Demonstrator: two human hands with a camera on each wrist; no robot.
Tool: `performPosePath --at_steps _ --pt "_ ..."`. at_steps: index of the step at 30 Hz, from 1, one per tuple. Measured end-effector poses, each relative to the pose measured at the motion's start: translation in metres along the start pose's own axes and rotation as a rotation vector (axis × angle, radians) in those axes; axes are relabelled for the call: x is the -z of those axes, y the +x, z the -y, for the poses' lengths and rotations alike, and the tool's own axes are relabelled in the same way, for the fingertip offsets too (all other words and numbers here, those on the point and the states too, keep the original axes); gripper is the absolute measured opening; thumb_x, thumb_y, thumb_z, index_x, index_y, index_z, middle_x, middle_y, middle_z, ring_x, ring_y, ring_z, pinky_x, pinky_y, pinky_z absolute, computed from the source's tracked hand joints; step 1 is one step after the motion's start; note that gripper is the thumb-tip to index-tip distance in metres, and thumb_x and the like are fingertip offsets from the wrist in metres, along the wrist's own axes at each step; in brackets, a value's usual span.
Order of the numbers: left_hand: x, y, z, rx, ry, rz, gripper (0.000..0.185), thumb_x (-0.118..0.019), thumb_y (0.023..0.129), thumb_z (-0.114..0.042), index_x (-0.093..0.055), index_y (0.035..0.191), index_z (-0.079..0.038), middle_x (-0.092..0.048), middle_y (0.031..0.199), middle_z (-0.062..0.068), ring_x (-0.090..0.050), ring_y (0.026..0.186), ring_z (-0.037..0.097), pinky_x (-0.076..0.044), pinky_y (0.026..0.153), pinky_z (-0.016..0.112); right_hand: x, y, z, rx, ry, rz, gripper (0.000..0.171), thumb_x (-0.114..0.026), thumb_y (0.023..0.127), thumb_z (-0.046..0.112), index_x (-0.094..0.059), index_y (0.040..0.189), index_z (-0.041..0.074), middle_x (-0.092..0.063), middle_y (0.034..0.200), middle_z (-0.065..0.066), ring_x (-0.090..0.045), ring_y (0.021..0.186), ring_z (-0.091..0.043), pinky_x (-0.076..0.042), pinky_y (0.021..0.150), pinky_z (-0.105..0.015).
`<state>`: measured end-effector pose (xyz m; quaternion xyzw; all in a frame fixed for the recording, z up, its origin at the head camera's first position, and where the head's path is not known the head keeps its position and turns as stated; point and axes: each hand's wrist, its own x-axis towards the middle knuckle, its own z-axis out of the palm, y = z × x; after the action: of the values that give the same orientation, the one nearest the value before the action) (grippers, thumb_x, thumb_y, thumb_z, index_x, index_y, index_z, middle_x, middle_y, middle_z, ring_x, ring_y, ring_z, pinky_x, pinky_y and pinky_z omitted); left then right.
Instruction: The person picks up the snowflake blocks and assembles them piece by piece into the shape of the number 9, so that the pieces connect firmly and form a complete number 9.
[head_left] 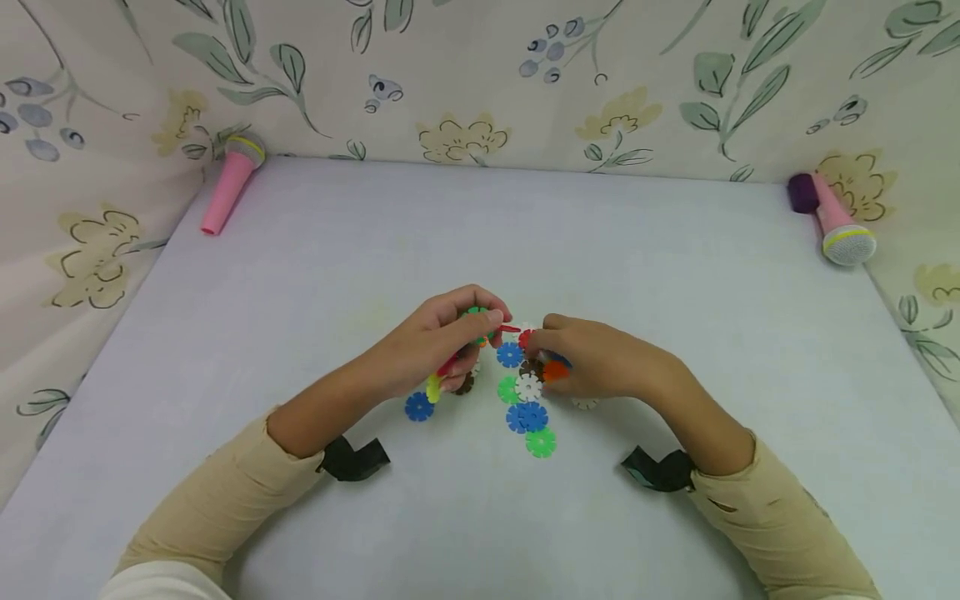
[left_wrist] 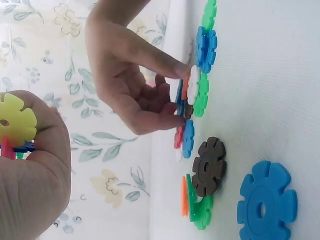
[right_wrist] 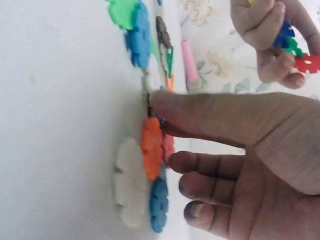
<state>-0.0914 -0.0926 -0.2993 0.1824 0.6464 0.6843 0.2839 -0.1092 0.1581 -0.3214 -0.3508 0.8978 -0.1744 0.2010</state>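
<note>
My left hand (head_left: 427,337) grips a joined chain of notched plastic discs above the table. A yellow disc (left_wrist: 19,122) is at one end, and a red disc (right_wrist: 309,63) sticks out past the fingertips next to a green disc (right_wrist: 292,46). Over the loose pile, my right hand (head_left: 611,358) reaches down with thumb and forefinger spread, their tips at the discs. An orange disc (right_wrist: 152,148) lies beside its thumb, a white disc (head_left: 528,387) and a blue disc (head_left: 510,355) close by. The right palm hides part of the pile.
Nearer the sleeves lie overlapping blue discs (head_left: 527,417) and a green disc (head_left: 541,442). A separate blue disc (head_left: 419,407) and a brown disc (left_wrist: 209,166) lie by the left hand. Pink toy microphones (head_left: 228,187) stand at both far corners, before a floral curtain (head_left: 465,83).
</note>
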Motion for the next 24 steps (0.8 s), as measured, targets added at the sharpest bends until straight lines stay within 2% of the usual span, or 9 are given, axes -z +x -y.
performPosePath --at_steps 3,5,7,11,13,15,16,19,24 --pt "0.0 0.0 0.001 -0.002 -0.007 -0.001 0.024 -0.048 0.106 -0.022 -0.055 0.121 -0.005 -0.06 0.102 0.016 -0.04 0.048 0.017 -0.04 0.047 0.027 -0.004 0.003 -0.001 0.049 0.045 -0.024 0.024 -0.079 0.086 0.01 -0.07 0.108 0.015 -0.056 0.094 0.001 -0.055 0.086 -0.016 -0.05 0.075 -0.031" --pt "0.0 -0.001 0.001 -0.007 -0.011 -0.001 0.024 -0.048 0.106 -0.021 -0.056 0.121 -0.004 -0.062 0.102 0.015 -0.041 0.047 0.017 -0.04 0.047 0.027 -0.005 0.006 -0.001 0.052 0.071 -0.025 0.021 -0.079 0.086 0.008 -0.07 0.104 0.015 -0.057 0.095 0.001 -0.055 0.087 -0.016 -0.05 0.077 -0.031" --pt "-0.001 -0.001 0.001 -0.01 -0.014 -0.001 0.023 -0.049 0.106 -0.021 -0.056 0.12 -0.004 -0.062 0.093 0.015 -0.041 0.047 0.017 -0.039 0.047 0.028 -0.006 0.007 -0.002 0.044 0.095 -0.017 0.021 -0.079 0.085 0.006 -0.069 0.101 0.014 -0.057 0.095 0.002 -0.055 0.087 -0.016 -0.05 0.077 -0.031" --pt "-0.001 0.0 0.0 -0.008 -0.017 -0.004 0.024 -0.049 0.106 -0.022 -0.058 0.119 -0.004 -0.062 0.092 0.015 -0.041 0.048 0.017 -0.039 0.048 0.028 -0.005 0.008 -0.001 0.046 0.117 -0.001 0.023 -0.08 0.083 0.003 -0.064 0.097 0.013 -0.055 0.092 0.002 -0.053 0.086 -0.016 -0.05 0.077 -0.03" --pt "-0.001 0.0 0.001 -0.013 -0.015 -0.006 0.024 -0.048 0.106 -0.023 -0.058 0.118 -0.004 -0.06 0.089 0.016 -0.041 0.049 0.017 -0.039 0.048 0.028 -0.004 0.008 -0.001 0.066 0.131 -0.014 0.02 -0.078 0.084 0.002 -0.063 0.093 0.013 -0.055 0.09 0.004 -0.054 0.085 -0.016 -0.05 0.075 -0.031" --pt "-0.001 0.0 0.001 -0.022 -0.013 -0.009 0.026 -0.046 0.107 -0.024 -0.058 0.119 -0.004 -0.061 0.096 0.015 -0.041 0.05 0.017 -0.039 0.048 0.028 -0.001 0.007 -0.002 0.095 0.165 -0.05 0.019 -0.075 0.086 0.002 -0.062 0.091 0.013 -0.057 0.089 0.004 -0.054 0.084 -0.016 -0.051 0.074 -0.033" --pt "0.0 0.0 0.001 -0.025 -0.014 -0.015 0.026 -0.046 0.107 -0.025 -0.058 0.119 -0.004 -0.06 0.094 0.015 -0.041 0.051 0.017 -0.039 0.048 0.028 0.0 0.006 -0.002 0.107 0.188 -0.075 0.017 -0.074 0.088 0.002 -0.061 0.091 0.013 -0.06 0.089 0.005 -0.055 0.084 -0.016 -0.051 0.074 -0.033" --pt "0.001 0.001 0.001 -0.031 -0.017 -0.036 0.027 -0.046 0.108 -0.026 -0.057 0.121 -0.005 -0.058 0.09 0.013 -0.041 0.052 0.018 -0.039 0.047 0.028 0.008 0.003 -0.002 0.139 0.296 -0.188 0.015 -0.069 0.092 0.003 -0.058 0.095 0.012 -0.067 0.09 0.002 -0.06 0.083 -0.016 -0.05 0.069 -0.035" --pt "0.002 0.002 0.001 -0.016 -0.032 -0.08 0.028 -0.046 0.108 -0.028 -0.056 0.122 -0.006 -0.046 0.07 0.009 -0.041 0.052 0.019 -0.037 0.046 0.027 0.02 -0.005 0.006 0.209 0.653 -0.353 0.014 -0.058 0.097 -0.003 -0.05 0.108 0.002 -0.069 0.087 -0.012 -0.065 0.075 -0.029 -0.056 0.068 -0.035"
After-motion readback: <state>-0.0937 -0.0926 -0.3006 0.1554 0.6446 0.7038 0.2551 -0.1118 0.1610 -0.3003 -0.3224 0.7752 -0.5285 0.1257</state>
